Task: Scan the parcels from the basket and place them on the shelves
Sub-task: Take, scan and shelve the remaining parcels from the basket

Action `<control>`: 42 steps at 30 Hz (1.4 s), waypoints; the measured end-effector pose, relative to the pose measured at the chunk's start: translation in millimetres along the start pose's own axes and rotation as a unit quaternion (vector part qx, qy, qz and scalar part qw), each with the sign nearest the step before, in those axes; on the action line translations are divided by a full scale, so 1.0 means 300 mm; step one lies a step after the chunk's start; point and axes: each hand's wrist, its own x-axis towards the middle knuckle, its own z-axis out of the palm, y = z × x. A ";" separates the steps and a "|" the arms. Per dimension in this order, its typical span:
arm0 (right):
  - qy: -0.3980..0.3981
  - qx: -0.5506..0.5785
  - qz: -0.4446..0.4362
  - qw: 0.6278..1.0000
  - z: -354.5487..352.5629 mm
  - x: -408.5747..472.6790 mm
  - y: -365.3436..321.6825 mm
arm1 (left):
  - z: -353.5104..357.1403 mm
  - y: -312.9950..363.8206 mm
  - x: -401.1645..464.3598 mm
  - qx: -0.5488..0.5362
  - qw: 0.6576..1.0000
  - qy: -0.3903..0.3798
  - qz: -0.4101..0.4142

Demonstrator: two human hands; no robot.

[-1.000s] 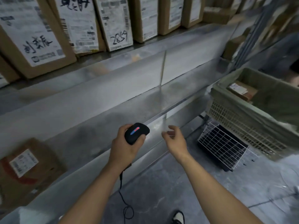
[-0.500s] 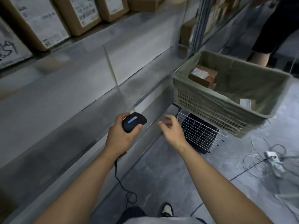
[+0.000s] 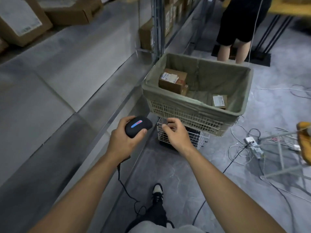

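Note:
My left hand grips a black corded barcode scanner with a lit blue and red strip, held over the shelf edge. My right hand hangs beside it with fingers loosely curled and holds nothing, just short of the basket. The basket is a cloth-lined plastic crate raised on a wire stand. Inside lie a larger cardboard parcel with a white label and a small flat parcel. The metal shelves run along my left.
Labelled cartons stand on the upper shelf at top left. A wire stand carries the basket. A person in black shorts stands beyond it. Loose cables and a power strip lie on the floor to the right.
My view has swung right toward the basket, which now sits closer and more central. My right hand has moved nearer the basket and its fingers have curled. The scanner stays in my left hand.

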 end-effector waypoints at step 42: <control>0.112 0.013 0.079 0.990 -0.519 0.952 -0.078 | 0.686 0.272 1.079 0.021 0.985 -0.161 0.063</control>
